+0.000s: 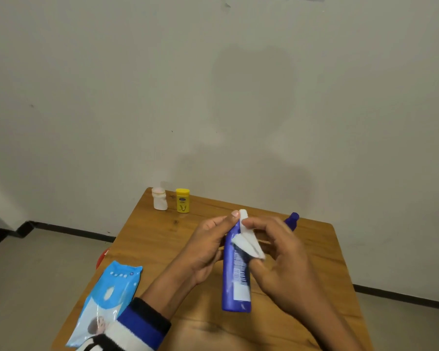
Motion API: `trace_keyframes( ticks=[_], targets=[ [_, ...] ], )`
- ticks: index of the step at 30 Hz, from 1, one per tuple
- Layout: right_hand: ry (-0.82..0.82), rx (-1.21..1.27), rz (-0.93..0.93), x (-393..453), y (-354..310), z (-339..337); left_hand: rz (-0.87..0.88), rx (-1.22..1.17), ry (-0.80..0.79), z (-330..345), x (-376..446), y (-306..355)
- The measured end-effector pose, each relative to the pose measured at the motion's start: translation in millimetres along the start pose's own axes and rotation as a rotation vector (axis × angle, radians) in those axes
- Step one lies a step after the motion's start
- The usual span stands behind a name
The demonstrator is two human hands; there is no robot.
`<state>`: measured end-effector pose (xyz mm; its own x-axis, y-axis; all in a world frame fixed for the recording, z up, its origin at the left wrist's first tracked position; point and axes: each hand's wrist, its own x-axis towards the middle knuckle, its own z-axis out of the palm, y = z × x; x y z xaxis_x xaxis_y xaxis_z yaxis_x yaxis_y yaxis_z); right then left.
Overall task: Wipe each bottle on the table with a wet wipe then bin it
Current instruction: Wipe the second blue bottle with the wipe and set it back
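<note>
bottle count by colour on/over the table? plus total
Blue: 2, the blue bottle held in the left hand, and the dark blue bottle behind the right hand
Yellow: 1, yellow bottle
White: 1, white bottle
Total: 4

We count four bottles: one tall blue bottle (pixel 236 279), one dark blue bottle (pixel 292 220), one yellow bottle (pixel 182 200) and one white bottle (pixel 159 198). We count one wet wipe (pixel 249 240), one wipes pack (pixel 107 300) and one table (pixel 150 239).
</note>
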<state>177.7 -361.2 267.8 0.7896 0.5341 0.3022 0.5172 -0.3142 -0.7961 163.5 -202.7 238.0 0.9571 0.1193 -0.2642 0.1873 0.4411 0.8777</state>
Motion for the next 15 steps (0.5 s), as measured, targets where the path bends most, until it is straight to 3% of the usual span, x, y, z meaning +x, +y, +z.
trace_keyframes(
  ticks=[4, 7, 10, 15],
  targets=[
    [0.032, 0.226, 0.026, -15.1, 4.7, 18.9, 0.008, -0.116, 0.039, 0.8, -3.1, 1.5],
    [-0.076, 0.355, 0.036, -32.3, 11.6, 34.5, 0.032, -0.114, 0.083, -1.4, -1.5, 1.8],
    [-0.086, 0.298, -0.031, -37.8, 12.5, 36.0, 0.018, -0.086, 0.079, -0.7, -1.9, 0.7],
    [0.069, 0.031, -0.147, -8.2, 10.4, 16.5, -0.093, -0.196, -0.039, 4.0, -5.0, -8.2]
  ],
)
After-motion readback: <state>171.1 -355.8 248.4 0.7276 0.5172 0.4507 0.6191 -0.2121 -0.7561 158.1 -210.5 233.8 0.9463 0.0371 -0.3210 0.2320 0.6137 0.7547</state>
